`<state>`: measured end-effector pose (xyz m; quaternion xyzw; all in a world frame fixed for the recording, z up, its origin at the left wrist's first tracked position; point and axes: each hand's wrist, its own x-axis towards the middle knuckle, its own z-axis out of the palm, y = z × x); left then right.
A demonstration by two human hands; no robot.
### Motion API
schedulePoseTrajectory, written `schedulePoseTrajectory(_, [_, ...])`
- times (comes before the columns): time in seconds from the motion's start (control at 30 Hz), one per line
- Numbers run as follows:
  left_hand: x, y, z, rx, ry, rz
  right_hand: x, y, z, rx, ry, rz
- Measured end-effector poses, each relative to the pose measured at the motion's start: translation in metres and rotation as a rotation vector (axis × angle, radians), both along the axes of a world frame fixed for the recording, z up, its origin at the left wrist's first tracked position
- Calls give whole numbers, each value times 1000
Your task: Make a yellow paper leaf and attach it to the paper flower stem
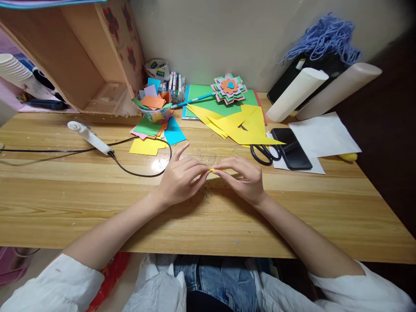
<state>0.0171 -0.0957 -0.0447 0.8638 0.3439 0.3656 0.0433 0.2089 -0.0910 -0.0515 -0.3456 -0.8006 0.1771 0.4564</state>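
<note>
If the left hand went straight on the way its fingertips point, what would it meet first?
Past the small yellow piece in its pinch, the left hand would most likely meet the right hand, fingertips first; their exact depth alignment is unclear.

Fairly bright indoors, with light apparently from above and beyond the hands, glaring in a white patch on the tabletop (pixel 97 212) inside the loop of black cable (pixel 146 175), and casting soft shadows toward the near edge, below the left hand (pixel 182 177) and right hand (pixel 245 178). Dimmer on the grey wall (pixel 208 39), nearly black at the far right and under the tabletop. Stretched and bowed toward the sides by a wide lens, mostly clear around the middle, but too soft for fine detail in the tiny yellow piece (pixel 212 170).
</note>
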Motion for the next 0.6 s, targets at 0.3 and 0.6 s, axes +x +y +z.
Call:
schedulePoseTrajectory(0.3, [-2,1,1,61,34,5,-1,0,2,-13,-5,8])
schedulePoseTrajectory(0.6, [2,-3,4,-133,-104,28,-3,0,-1,-33,16,1])
